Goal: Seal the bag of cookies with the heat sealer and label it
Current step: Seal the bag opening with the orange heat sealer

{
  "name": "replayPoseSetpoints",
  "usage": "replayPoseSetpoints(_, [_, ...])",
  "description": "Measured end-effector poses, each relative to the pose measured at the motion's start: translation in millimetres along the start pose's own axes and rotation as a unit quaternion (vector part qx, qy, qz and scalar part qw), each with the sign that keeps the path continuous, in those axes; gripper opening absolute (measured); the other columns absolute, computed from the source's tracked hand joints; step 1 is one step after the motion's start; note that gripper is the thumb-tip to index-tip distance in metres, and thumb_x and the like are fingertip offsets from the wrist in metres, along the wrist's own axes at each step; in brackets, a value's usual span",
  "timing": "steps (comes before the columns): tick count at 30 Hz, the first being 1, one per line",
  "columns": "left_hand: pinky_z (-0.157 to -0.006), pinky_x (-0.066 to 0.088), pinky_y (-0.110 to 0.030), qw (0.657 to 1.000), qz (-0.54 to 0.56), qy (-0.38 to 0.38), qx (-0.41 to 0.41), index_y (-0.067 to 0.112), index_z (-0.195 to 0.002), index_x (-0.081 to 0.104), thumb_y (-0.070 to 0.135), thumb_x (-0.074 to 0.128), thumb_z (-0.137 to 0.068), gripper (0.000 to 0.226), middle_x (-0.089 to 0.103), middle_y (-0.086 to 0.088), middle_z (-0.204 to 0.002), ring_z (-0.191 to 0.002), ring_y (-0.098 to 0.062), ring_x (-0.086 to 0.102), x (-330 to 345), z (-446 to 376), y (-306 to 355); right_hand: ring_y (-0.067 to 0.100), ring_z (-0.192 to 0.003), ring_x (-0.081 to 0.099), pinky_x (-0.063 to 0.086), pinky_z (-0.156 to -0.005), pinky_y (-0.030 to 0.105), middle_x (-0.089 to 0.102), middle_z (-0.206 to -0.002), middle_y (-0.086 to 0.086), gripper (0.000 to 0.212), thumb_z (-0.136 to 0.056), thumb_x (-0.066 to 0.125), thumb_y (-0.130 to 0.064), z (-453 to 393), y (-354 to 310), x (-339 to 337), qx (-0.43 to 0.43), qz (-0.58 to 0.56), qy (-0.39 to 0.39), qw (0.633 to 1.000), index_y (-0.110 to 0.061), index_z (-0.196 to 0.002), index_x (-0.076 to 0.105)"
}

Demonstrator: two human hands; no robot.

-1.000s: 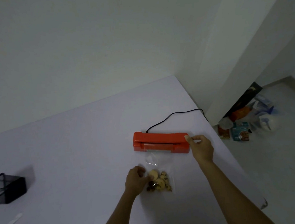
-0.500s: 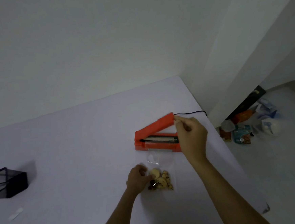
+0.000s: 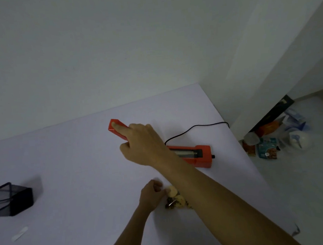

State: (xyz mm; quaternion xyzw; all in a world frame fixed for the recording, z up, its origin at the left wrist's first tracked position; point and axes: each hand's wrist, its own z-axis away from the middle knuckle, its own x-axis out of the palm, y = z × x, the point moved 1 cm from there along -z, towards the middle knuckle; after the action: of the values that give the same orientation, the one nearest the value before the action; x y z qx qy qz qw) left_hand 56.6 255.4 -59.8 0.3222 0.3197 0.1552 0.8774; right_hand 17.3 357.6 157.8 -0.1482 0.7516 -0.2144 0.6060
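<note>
The orange heat sealer [image 3: 200, 155] lies on the white table [image 3: 73, 168] with its lid [image 3: 115, 128] swung far up and over to the left. My right hand [image 3: 143, 143] holds that lid, index finger stretched along its top. The sealer's base with the pale sealing strip is exposed to the right of my wrist. The clear bag of cookies [image 3: 175, 198] lies in front of the sealer, its top hidden under my right forearm. My left hand [image 3: 151, 193] pinches the bag's left edge.
A black power cord [image 3: 196, 128] runs from the sealer to the table's right edge. A black mesh holder [image 3: 8, 200] stands at the far left, a small white label strip [image 3: 20, 233] in front of it. Packages [image 3: 267, 147] clutter the floor beyond the right edge.
My right hand lifted the sealer lid from shut to wide open, swinging it up and left. The left hand stayed on the bag. The camera view shifted.
</note>
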Motion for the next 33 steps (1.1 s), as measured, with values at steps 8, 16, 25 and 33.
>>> replayPoseSetpoints(8, [-0.078, 0.051, -0.036, 0.990, 0.078, 0.094, 0.074, 0.009, -0.131, 0.041, 0.016, 0.077, -0.073, 0.068, 0.055, -0.010, -0.113, -0.098, -0.026, 0.057, -57.1, -23.8, 56.7, 0.006, -0.051, 0.050, 0.038, -0.044, 0.010, 0.054, -0.061, -0.010, 0.008, -0.090, 0.055, -0.017, 80.3, 79.4, 11.1, 0.314, -0.199, 0.149, 0.916, -0.015, -0.095, 0.061])
replayPoseSetpoints(16, [-0.095, 0.049, -0.044, 0.989, 0.098, -0.021, 0.109, 0.018, -0.137, 0.042, 0.009, 0.078, -0.066, 0.080, 0.056, -0.007, -0.128, -0.113, -0.029, 0.054, -82.4, -50.5, 74.3, 0.021, -0.069, 0.057, 0.041, -0.066, 0.031, 0.060, -0.069, 0.003, 0.020, -0.084, 0.062, -0.025, 163.2, 155.0, 52.4, 0.553, -0.279, 0.028, 0.784, -0.010, -0.070, 0.065])
replayPoseSetpoints(25, [-0.100, 0.046, -0.045, 0.989, 0.026, -0.027, 0.143, 0.011, -0.121, 0.055, 0.006, 0.078, -0.071, 0.055, 0.061, -0.008, -0.118, -0.109, -0.026, 0.057, -86.5, -55.1, 76.0, 0.020, -0.080, 0.066, 0.052, -0.077, 0.031, 0.073, -0.087, 0.007, 0.012, -0.086, 0.065, -0.022, 157.6, 156.6, 60.5, 0.529, -0.384, 0.051, 0.755, -0.011, -0.086, 0.071])
replayPoseSetpoints(33, [-0.106, 0.039, -0.046, 0.986, -0.008, -0.038, 0.160, 0.017, -0.133, 0.049, 0.017, 0.076, -0.077, 0.063, 0.056, -0.008, -0.130, -0.121, -0.026, 0.050, -89.9, -54.5, 76.9, 0.018, -0.064, 0.064, 0.055, -0.074, 0.037, 0.070, -0.071, 0.004, 0.015, -0.087, 0.063, -0.017, 151.9, 148.9, 60.3, 0.519, -0.339, 0.106, 0.777, -0.013, -0.075, 0.070])
